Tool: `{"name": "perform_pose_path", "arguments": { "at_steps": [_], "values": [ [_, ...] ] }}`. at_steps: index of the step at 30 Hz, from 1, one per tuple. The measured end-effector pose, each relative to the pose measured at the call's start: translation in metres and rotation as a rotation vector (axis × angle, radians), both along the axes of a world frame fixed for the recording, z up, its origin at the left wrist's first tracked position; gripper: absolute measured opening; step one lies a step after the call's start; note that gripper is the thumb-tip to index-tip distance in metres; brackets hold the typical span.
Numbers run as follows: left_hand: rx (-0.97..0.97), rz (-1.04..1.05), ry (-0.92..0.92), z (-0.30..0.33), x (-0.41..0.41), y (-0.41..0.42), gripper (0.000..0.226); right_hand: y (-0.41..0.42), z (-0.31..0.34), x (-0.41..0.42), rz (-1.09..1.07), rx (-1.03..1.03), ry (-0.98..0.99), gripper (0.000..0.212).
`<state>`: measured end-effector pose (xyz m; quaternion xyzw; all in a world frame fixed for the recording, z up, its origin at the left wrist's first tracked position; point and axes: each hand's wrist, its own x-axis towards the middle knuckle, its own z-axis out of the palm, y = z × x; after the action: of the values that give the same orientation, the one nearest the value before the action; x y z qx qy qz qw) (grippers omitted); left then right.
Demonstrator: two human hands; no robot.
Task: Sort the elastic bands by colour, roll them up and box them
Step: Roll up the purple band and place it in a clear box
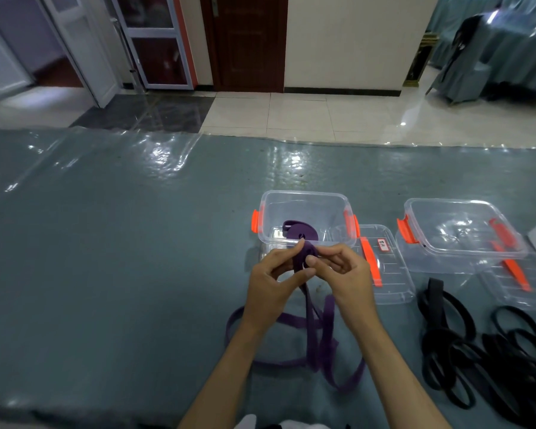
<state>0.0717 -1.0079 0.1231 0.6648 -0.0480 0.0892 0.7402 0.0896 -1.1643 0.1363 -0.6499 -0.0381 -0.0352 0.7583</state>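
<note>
Both hands, left and right, pinch a half-rolled purple band just in front of the near box; its tail lies on the bench. It looks light, soft and springy, so keep the grip on the coil itself.

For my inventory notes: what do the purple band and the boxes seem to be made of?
Purple band: probably matte woven elastic or rubber; it hangs limp and lies in soft flat loops without shine. Boxes: apparently clear hard plastic, glossy, since the table shows through them; their orange clips look like opaque plastic.
</note>
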Motion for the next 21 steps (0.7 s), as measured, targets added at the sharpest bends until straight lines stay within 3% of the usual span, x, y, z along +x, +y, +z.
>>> {"name": "perform_pose_path", "arguments": {
  "at_steps": [4,13,18,21],
  "values": [
    [0.097,0.017,-0.032,-0.001,-0.002,-0.001,0.046,-0.003,-0.001,-0.003,0.023,0.061,0.058,0.024],
    [0.364,0.107,-0.15,-0.011,-0.005,-0.008,0.041,-0.003,-0.002,-0.002,0.047,-0.04,0.125,0.01],
    [0.372,-0.005,-0.18,-0.003,-0.003,-0.001,0.042,-0.014,0.007,0.003,0.05,-0.244,0.015,0.012],
    [0.226,-0.031,-0.116,0.002,-0.003,0.0,0.039,-0.018,0.013,0.002,0.104,-0.149,-0.018,0.03]
  ]
}}
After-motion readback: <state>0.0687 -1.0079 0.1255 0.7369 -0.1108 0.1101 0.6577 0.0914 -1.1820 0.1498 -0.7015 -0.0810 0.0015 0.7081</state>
